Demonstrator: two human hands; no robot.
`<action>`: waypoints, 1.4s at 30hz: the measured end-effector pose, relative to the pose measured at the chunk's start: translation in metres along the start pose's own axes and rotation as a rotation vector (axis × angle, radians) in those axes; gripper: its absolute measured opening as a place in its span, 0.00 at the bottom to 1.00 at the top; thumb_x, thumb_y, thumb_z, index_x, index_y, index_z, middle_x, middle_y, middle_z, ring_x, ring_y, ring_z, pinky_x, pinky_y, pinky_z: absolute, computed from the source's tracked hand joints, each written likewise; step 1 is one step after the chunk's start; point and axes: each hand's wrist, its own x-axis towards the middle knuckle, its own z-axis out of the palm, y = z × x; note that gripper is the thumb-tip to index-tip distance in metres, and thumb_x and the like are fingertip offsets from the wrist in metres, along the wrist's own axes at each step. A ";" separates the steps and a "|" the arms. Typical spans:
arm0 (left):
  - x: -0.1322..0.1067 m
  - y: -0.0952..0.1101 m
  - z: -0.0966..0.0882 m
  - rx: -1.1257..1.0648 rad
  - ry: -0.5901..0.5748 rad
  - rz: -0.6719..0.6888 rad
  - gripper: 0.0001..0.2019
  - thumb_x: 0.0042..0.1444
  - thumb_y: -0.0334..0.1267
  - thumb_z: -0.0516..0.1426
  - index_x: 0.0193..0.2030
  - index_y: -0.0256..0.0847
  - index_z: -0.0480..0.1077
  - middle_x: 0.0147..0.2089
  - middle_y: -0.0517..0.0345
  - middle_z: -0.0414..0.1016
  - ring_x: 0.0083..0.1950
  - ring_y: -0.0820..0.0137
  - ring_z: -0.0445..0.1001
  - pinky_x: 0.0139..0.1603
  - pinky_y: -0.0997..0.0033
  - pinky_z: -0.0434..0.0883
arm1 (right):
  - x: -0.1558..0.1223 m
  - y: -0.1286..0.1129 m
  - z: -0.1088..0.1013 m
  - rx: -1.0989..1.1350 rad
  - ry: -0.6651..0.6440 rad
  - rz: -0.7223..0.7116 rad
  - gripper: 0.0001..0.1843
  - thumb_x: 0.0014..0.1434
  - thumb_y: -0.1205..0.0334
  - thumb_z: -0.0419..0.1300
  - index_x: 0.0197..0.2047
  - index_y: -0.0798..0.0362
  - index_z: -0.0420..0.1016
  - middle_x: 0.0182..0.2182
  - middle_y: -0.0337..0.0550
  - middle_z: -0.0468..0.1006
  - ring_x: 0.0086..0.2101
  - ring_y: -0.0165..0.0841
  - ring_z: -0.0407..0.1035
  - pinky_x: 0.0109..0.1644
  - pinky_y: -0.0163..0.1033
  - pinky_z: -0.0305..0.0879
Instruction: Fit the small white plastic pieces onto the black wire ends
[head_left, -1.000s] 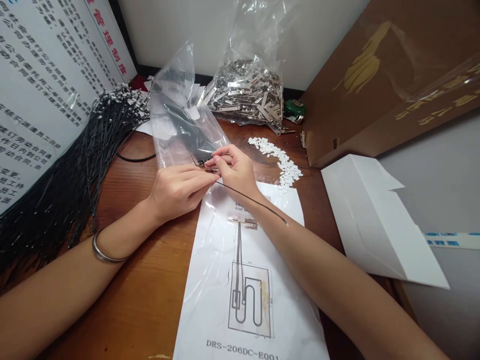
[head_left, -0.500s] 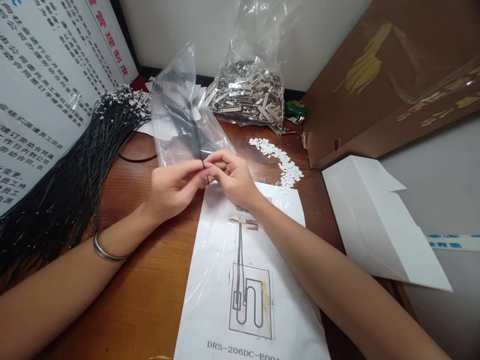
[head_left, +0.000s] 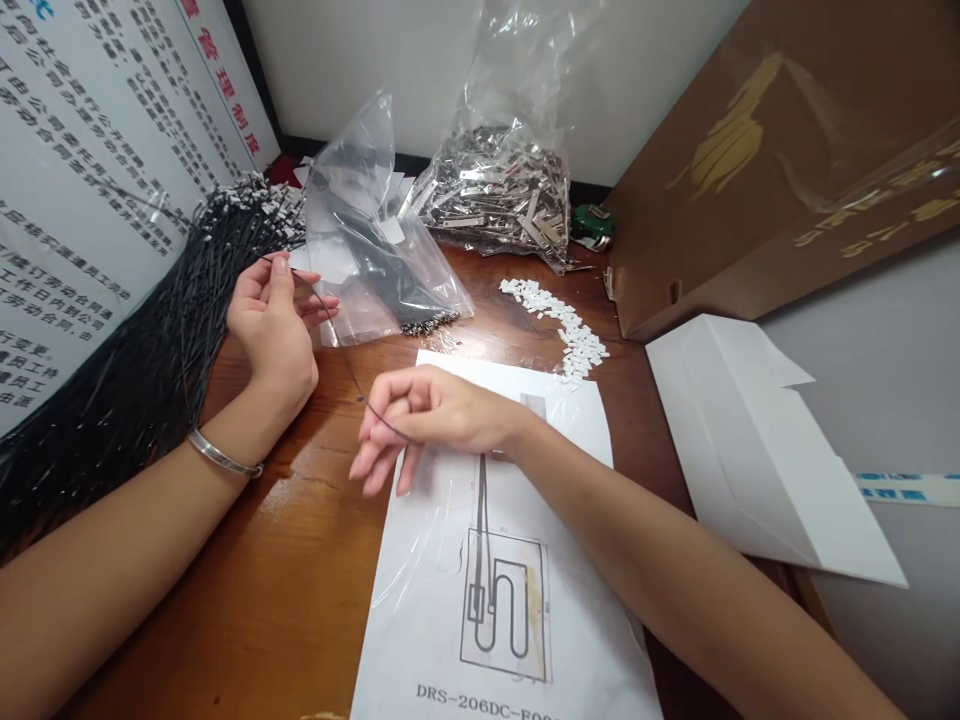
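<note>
A thin black cable (head_left: 346, 358) runs slantwise between my two hands, with a small dark lump on it near the right one. My left hand (head_left: 274, 325), raised beside the cable bundle, pinches its upper end between thumb and fingertips. Lower down, my right hand (head_left: 431, 418) has the other end between thumb and forefinger, the remaining fingers loosely curled. It is over the top of a printed drawing sheet (head_left: 420, 600). To the left lies a thick bundle of black cables (head_left: 150, 330) with small pale ends. A clear bag (head_left: 390, 265) of dark cables lies behind my hands.
Small white pieces (head_left: 562, 325) lie in a curved strip on the wooden table (head_left: 300, 560). Behind them stand a clear bag of metal strips (head_left: 502, 190) and a green tape measure (head_left: 592, 225). A brown box (head_left: 735, 150) and folded white card (head_left: 757, 440) border the right side.
My hands were together by the bag. They have moved apart, the left up and leftward, the right down and toward me, with the cable now stretched between them.
</note>
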 end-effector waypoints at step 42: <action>-0.017 0.006 0.005 0.113 -0.098 0.096 0.02 0.65 0.33 0.55 0.39 0.41 0.65 0.23 0.70 0.70 0.14 0.80 0.66 0.15 0.75 0.63 | 0.007 0.013 -0.013 -0.358 0.488 -0.352 0.10 0.56 0.57 0.64 0.34 0.54 0.69 0.29 0.42 0.82 0.27 0.30 0.77 0.24 0.30 0.70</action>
